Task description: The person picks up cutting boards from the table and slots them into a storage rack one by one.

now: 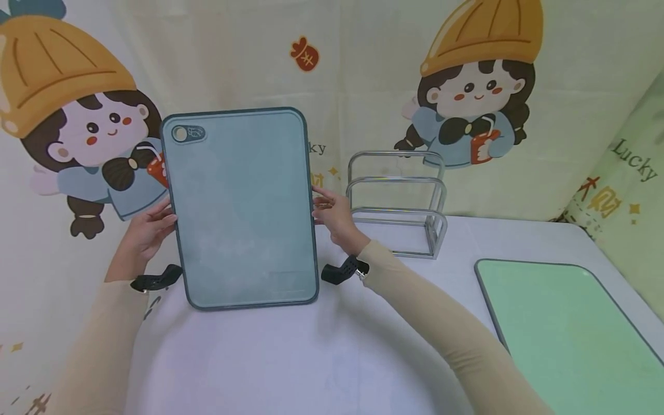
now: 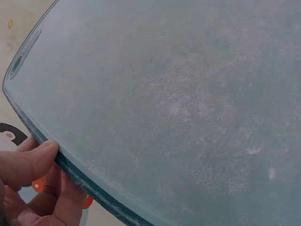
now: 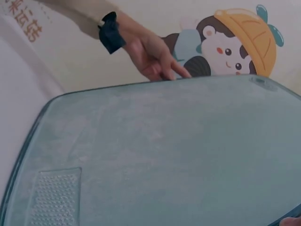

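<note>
While left grip (image 1: pixel 145 235) and right grip (image 1: pixel 339 220) pinch a teal board (image 1: pixel 241 210), "Lucky" (image 1: pixel 635 160) printed on cloth (image 1: pixel 625 233), right side

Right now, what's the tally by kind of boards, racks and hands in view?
Boards: 2 (blue board, green board)
Racks: 1 (metal rack)
Hands: 2 (left hand, right hand)
Total: 5

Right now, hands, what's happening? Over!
Left hand, right hand: gripping opposite edges. Blue board: roughly upright. Metal rack: beyond right hand, maybe in the way.
</note>
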